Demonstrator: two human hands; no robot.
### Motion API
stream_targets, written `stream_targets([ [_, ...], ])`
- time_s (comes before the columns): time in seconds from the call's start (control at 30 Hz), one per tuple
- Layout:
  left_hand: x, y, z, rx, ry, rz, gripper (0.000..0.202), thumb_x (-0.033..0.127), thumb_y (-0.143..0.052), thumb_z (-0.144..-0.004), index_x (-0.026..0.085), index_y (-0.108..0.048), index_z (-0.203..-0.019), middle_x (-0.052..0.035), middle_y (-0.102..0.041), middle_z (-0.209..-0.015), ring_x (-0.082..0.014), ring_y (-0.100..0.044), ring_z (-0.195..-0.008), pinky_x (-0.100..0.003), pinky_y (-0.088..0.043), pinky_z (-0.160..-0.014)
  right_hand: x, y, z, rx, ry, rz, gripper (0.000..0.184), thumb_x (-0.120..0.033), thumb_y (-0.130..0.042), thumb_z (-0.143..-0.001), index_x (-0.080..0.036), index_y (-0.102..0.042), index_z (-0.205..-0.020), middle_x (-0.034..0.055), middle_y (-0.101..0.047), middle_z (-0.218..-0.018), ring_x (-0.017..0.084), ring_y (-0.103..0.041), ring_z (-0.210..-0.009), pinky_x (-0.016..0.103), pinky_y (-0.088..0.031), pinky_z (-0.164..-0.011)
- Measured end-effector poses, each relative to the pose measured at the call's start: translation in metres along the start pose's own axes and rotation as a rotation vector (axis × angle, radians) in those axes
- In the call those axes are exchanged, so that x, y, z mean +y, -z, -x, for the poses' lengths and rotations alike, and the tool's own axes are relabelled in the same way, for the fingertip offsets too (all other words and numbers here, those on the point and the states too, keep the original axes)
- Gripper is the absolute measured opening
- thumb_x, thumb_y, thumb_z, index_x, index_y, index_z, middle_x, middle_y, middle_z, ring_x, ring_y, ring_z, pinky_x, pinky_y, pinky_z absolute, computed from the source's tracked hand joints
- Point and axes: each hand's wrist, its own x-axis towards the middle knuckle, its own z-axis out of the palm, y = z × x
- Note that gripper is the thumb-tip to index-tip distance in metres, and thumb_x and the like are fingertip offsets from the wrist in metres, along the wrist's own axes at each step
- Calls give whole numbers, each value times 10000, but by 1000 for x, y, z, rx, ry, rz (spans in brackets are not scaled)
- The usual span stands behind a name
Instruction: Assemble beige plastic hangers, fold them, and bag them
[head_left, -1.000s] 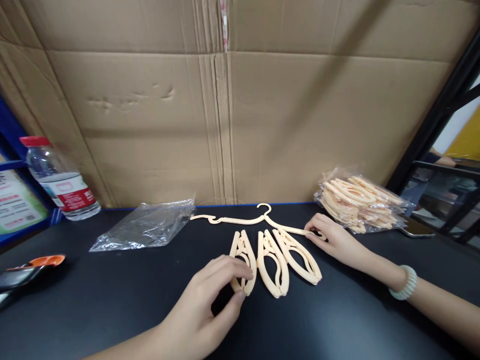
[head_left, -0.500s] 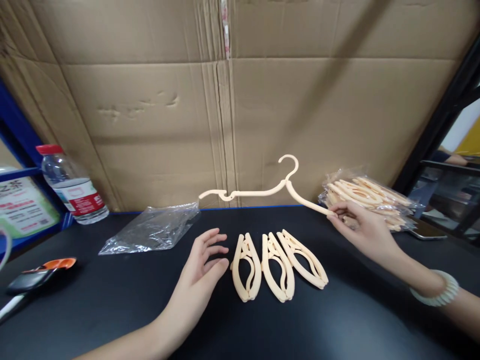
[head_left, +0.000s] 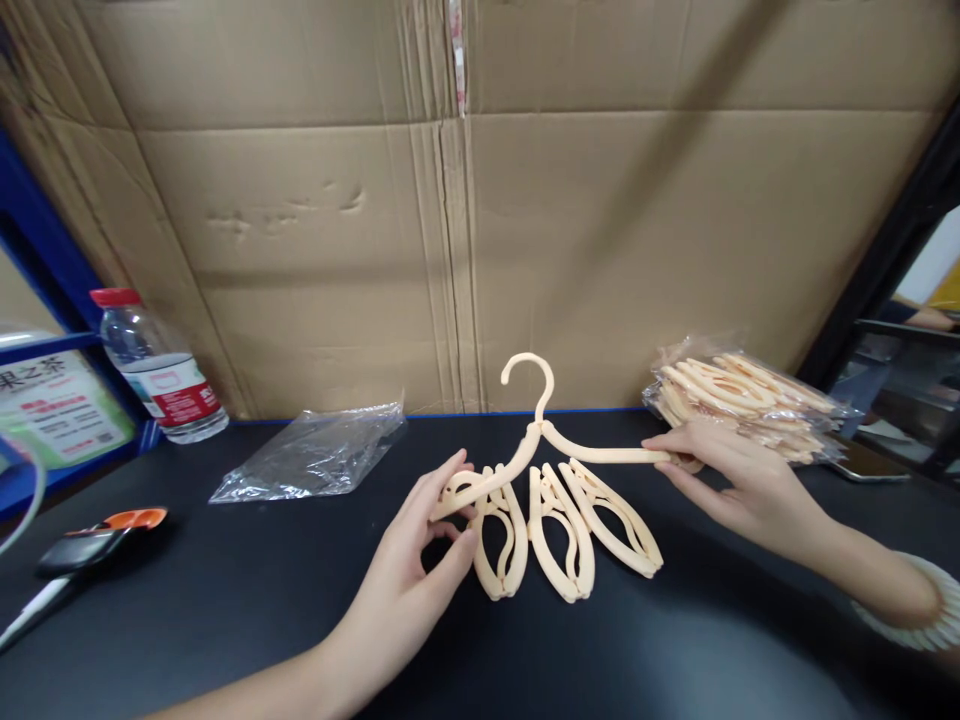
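A cream plastic folding clothes hanger [head_left: 521, 455] is raised above the table, its hook up and its two arms spread. My right hand [head_left: 724, 470] pinches the end of its right arm between thumb and fingers. At the other end, my left hand [head_left: 420, 550] has its fingers curled around the left arm, the thumb lower down. Below the hanger lie three folded clothes hangers side by side: a left one [head_left: 517, 560], partly covered by the held hanger, a middle one [head_left: 538, 540] and a right one [head_left: 652, 557].
Bagged hangers [head_left: 739, 385] lie at the back right, beside a phone [head_left: 870, 462]. A flat clear plastic bag [head_left: 315, 455] is at the back left, near a red-capped bottle [head_left: 176, 385]. An orange-and-black tool [head_left: 90, 545] lies far left. Cardboard [head_left: 337, 220] stands behind the table.
The hanger has come down and left, towards me, and its left arm has swung down to my left hand. My left fingers have closed around that arm; my right hand keeps its hold.
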Motion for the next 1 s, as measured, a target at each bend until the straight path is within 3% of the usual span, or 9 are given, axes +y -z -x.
stream_targets([
  [0.13, 3, 1, -2, -42, 32, 15, 447, 382, -539, -909, 228, -485, -1325, -39, -650, -950, -161, -608, -779, -317, -519, -783, -1, -2, 1, -25, 31, 22, 169, -231, -503, -959, -219, -625, -1076, 54, -649, -849, 193, -604, -730, 319, -492, -662],
  [0.23, 8, 0, -5, -24, 62, 44, 357, 400, -563, -889, 198, -585, -1182, -36, -652, -879, -164, -594, -736, -286, -511, -675, -2, 0, 0, -72, 71, 99, 199, -253, -493, -968, -232, -636, -1104, 66, -670, -886, 234, -594, -825, 378, -482, -744],
  [0.33, 12, -1, -6, 2, 90, 68, 345, 406, -590, -862, 187, -609, -1127, -35, -648, -839, -177, -600, -751, -286, -509, -660, -5, 2, 1, -80, 66, 223, 218, -259, -471, -976, -241, -656, -1090, 75, -697, -971, 267, -592, -891, 439, -470, -805],
  [0.5, 13, -1, -6, -20, 76, 73, 317, 410, -599, -857, 194, -632, -1087, -36, -654, -829, -184, -604, -771, -280, -502, -658, -6, 2, 8, -50, 114, 489, 321, -149, -376, -962, -214, -669, -1077, 86, -717, -1037, 249, -663, -771, 383, -518, -653],
  [0.6, 13, -1, -7, -29, 71, 71, 306, 408, -588, -868, 196, -630, -1085, -31, -659, -843, -167, -591, -743, -267, -491, -656, -5, 1, 11, -47, 167, 528, 367, -78, -358, -929, -207, -662, -1089, 88, -705, -1101, 254, -686, -768, 368, -532, -607],
  [0.8, 12, 0, -7, -45, 71, 61, 290, 403, -573, -882, 196, -629, -1077, -24, -656, -846, -145, -558, -689, -261, -478, -654, -10, -8, 8, -3, 2, 174, 318, -144, -407, -967, -236, -615, -1190, 129, -479, -1398, 231, -663, -945, 392, -578, -784],
  [0.9, 12, -1, -7, -53, 65, 61, 276, 394, -573, -886, 201, -633, -1074, -19, -649, -838, -140, -551, -678, -261, -476, -650, -14, -13, 7, 29, -136, -35, 306, -206, -445, -972, -256, -574, -1245, 106, -501, -1379, 229, -653, -1020, 354, -599, -815],
  [1.0, 11, -1, -7, -44, 68, 68, 270, 394, -580, -880, 201, -638, -1060, -16, -646, -828, -136, -543, -671, -261, -472, -648, -15, -15, 8, 16, -316, -264, 329, -323, -533, -944, -234, -557, -1260, 107, -616, -1235, 208, -693, -907, 312, -626, -764],
])
